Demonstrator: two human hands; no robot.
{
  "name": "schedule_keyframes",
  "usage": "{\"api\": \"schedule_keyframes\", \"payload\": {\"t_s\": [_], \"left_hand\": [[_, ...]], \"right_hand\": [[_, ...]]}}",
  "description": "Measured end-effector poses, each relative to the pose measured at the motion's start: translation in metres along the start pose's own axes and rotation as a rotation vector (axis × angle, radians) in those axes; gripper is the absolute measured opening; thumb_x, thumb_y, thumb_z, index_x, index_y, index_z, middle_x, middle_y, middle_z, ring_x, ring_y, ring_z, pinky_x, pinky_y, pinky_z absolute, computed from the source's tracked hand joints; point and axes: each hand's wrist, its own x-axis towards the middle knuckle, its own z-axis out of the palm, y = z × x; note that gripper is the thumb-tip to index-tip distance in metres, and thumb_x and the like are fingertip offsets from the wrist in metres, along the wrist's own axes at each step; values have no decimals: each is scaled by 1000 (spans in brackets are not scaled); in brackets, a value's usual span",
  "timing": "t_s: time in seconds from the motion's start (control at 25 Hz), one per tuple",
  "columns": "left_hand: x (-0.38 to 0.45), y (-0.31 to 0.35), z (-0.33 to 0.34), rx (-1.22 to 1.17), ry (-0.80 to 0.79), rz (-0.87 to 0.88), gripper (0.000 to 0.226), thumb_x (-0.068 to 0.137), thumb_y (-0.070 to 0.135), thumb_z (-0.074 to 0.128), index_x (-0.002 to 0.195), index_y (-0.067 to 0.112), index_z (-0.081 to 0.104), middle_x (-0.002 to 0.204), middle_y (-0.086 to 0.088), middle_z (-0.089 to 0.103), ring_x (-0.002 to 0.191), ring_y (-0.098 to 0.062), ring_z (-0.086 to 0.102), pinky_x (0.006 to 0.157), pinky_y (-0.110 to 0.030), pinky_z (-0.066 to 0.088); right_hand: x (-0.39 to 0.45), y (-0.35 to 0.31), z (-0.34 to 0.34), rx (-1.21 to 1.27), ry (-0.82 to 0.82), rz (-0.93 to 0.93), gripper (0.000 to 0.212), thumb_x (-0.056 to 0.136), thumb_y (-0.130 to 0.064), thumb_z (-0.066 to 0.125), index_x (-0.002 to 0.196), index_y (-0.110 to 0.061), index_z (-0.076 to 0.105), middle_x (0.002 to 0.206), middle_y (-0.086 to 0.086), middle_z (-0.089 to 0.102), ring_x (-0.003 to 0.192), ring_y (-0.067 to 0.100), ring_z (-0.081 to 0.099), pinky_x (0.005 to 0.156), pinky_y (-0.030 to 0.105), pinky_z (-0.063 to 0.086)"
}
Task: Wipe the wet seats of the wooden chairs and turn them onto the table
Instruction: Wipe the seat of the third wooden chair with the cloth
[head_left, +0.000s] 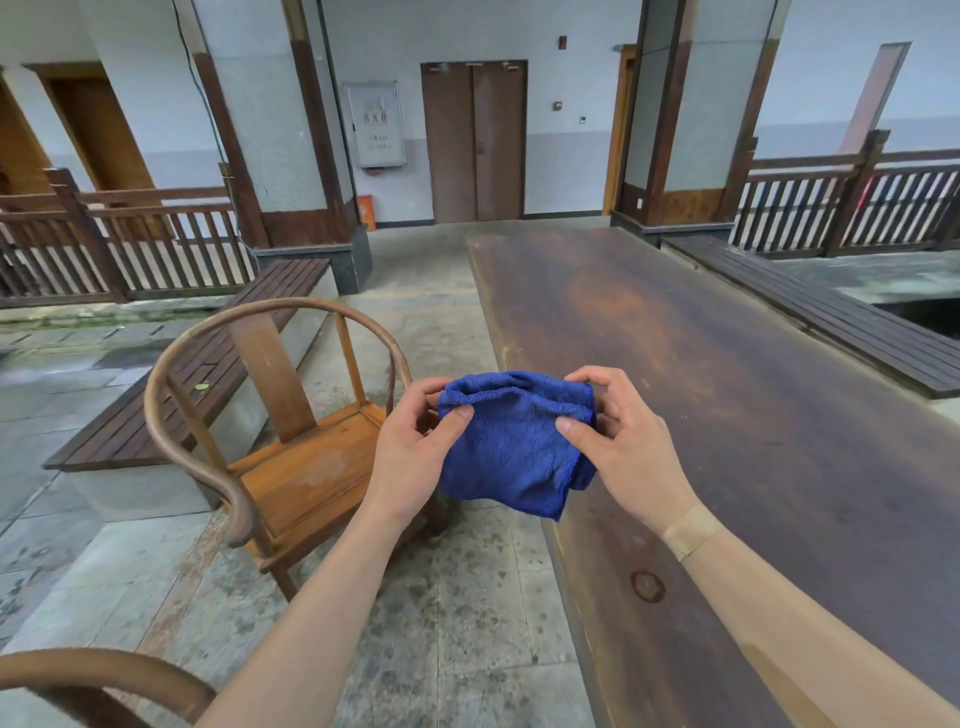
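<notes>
Both hands pinching blue microfiber cloth (511, 447): left hand (415, 452) on its left edge, right hand (618, 441) on its right. Round-back wooden chair (291, 441) left of hands, long wooden table (753, 415) right.

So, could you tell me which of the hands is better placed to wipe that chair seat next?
Probably the left hand: it already grips the blue cloth and hovers beside the chair seat, while the right hand sits over the table.
</notes>
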Motion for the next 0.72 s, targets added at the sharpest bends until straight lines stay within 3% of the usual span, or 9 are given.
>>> {"api": "schedule_keyframes", "payload": {"t_s": [0.16,0.36,0.56,0.72], "left_hand": [[27,-10,12,-18,-10,9,19,86,28,67,104,35,67,101,7,73,93,-16,65,87,-42,53],[73,-33,14,-67,-17,10,19,87,27,68,100,41,68,104,4,73,96,-16,65,87,-38,53],[131,-71,-21,-32,36,16,23,94,13,68,106,32,66,101,8,73,98,-23,65,87,-39,53],[186,-107,-69,-26,133,-25,23,94,11,68,107,29,66,98,10,73,89,-12,65,80,-30,54]], "right_hand": [[25,8,-5,-9,0,7,40,91,-13,68,109,-46,55,104,-17,71,93,25,67,92,49,54],[66,28,6,-11,20,8,39,92,-13,68,109,-46,55,104,-18,70,94,24,66,92,47,54],[134,54,56,-14,-49,20,37,91,-14,68,111,-43,55,101,-14,72,91,32,65,91,52,53],[215,71,118,-33,-136,14,39,90,-16,69,108,-47,55,100,-7,73,92,26,68,91,50,54]]}}
